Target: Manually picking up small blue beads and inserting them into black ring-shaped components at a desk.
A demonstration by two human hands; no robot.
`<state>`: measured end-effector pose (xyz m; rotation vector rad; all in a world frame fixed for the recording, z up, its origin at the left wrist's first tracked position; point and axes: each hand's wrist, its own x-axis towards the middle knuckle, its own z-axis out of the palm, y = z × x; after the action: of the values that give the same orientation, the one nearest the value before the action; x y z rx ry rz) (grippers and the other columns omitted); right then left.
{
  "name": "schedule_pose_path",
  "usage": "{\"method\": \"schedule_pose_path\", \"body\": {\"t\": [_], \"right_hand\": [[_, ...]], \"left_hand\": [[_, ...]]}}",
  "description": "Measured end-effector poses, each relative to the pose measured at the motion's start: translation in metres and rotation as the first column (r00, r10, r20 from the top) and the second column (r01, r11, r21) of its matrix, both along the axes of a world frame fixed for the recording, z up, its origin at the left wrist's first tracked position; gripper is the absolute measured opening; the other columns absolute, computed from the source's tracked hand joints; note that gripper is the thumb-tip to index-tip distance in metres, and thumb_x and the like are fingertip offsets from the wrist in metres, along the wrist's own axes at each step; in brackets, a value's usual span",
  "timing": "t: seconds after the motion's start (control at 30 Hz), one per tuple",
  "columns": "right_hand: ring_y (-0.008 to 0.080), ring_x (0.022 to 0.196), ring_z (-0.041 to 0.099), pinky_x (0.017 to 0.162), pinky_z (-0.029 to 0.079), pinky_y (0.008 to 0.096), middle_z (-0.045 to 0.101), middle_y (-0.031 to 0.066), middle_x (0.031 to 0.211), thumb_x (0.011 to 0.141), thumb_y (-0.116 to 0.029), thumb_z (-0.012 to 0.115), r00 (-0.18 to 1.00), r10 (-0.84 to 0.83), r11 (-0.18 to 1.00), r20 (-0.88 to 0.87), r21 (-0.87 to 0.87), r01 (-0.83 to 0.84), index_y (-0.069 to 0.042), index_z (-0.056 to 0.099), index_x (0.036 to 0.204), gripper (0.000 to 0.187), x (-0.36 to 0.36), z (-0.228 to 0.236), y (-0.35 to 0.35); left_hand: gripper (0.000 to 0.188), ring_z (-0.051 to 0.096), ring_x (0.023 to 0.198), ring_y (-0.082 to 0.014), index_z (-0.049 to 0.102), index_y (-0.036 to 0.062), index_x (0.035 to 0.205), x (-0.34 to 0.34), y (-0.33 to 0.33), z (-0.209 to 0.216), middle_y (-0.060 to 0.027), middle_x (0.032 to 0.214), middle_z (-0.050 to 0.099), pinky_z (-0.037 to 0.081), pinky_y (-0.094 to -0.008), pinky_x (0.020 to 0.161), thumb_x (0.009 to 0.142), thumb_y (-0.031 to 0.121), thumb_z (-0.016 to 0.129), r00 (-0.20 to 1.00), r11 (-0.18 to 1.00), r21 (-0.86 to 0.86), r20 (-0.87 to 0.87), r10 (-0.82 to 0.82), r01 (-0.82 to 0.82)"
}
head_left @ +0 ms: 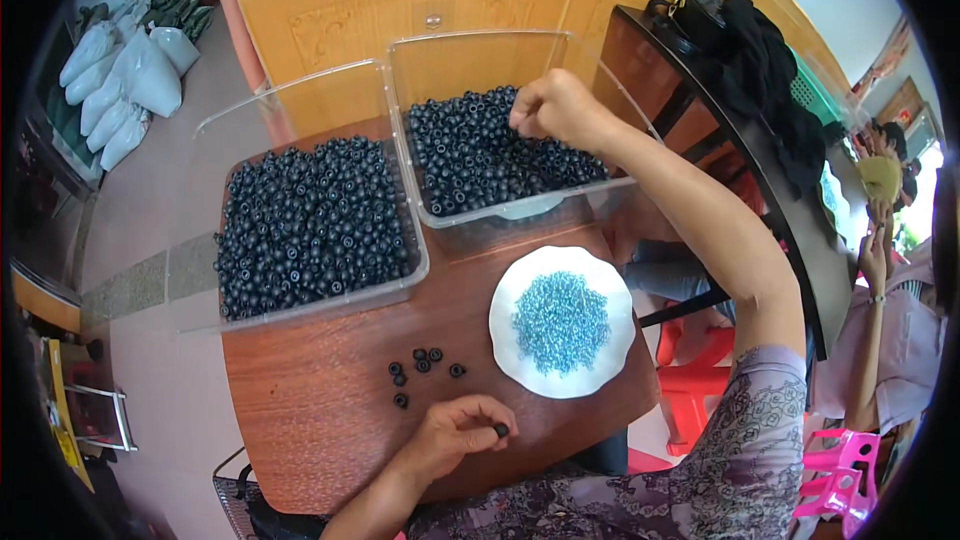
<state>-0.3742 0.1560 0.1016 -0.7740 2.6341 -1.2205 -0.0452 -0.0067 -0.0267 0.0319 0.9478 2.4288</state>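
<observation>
Nearest, at six o'clock, the left hand (462,437) pinches a black bead (501,430) at its fingertips; the hands are well apart. Just beyond, at seven o'clock, seven loose black beads (422,365) lie on the wooden table (320,425), apart from the main stock. Between four and five o'clock, a scalloped white plate (507,345) bears a heap of tiny blue beads (563,323), touched by neither hand. Farther off, at nine o'clock, a clear left tub (423,265) holds a broad mass of black beads. At twelve o'clock a clear right tub (530,208) holds more, and toward one o'clock the right hand (560,108) has its curled fingers among them; whether they grip any, I cannot tell. Little seems done: most beads lie in bulk, and no strung piece shows.
</observation>
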Motion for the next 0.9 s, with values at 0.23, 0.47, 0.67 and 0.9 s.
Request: {"method": "schedule_pose_path", "body": {"t": [0.23, 0.47, 0.67, 0.9], "right_hand": [[0.0184, 0.070, 0.066, 0.063, 0.051, 0.0302, 0.068, 0.0095, 0.072, 0.062, 0.006, 0.065, 0.923, 0.371, 0.836, -0.099, 0.469, -0.286, -0.004, 0.069, 0.077, 0.018, -0.032, -0.030, -0.034], [0.0202, 0.071, 0.066, 0.063, 0.051, 0.0320, 0.067, 0.0093, 0.072, 0.061, 0.002, 0.066, 0.901, 0.435, 0.736, 0.003, 0.575, -0.357, -0.005, 0.068, 0.071, 0.012, -0.034, -0.041, -0.057], [0.0266, 0.071, 0.064, 0.062, 0.049, 0.0359, 0.065, 0.0098, 0.068, 0.061, 0.000, 0.066, 0.848, 0.516, 0.662, -0.121, 0.685, -0.305, -0.005, 0.064, 0.067, 0.008, -0.032, -0.055, -0.059], [0.0289, 0.070, 0.063, 0.063, 0.050, 0.0389, 0.064, 0.0104, 0.067, 0.064, -0.002, 0.058, 0.850, 0.500, 0.707, -0.166, 0.645, -0.290, -0.010, 0.066, 0.063, 0.011, -0.034, -0.049, -0.042]], "left_hand": [[0.019, 0.055, 0.087, -0.0165, 0.059, -0.0037, 0.097, -0.009, -0.004, -0.006, -0.0130, 0.101, 0.057, 0.046, -0.0277, 0.077, 0.083, 0.009, 0.062, 0.980, 0.980, -0.063, 0.071, -0.185, 0.189], [0.018, 0.052, 0.098, -0.0111, 0.059, 0.0010, 0.103, -0.015, -0.008, -0.009, -0.0040, 0.104, 0.054, 0.044, -0.0237, 0.083, 0.086, 0.006, 0.059, 0.969, 0.971, -0.027, 0.063, -0.237, 0.239], [0.018, 0.053, 0.098, -0.0119, 0.059, 0.0005, 0.103, -0.015, -0.007, -0.008, -0.0045, 0.104, 0.054, 0.043, -0.0244, 0.085, 0.085, 0.006, 0.059, 0.966, 0.972, 0.012, 0.105, -0.234, 0.234], [0.020, 0.054, 0.095, -0.0185, 0.058, -0.0044, 0.101, -0.014, -0.005, -0.009, -0.0135, 0.105, 0.054, 0.045, -0.0303, 0.085, 0.086, 0.009, 0.060, 0.972, 0.981, 0.024, 0.131, -0.193, 0.192]]}}
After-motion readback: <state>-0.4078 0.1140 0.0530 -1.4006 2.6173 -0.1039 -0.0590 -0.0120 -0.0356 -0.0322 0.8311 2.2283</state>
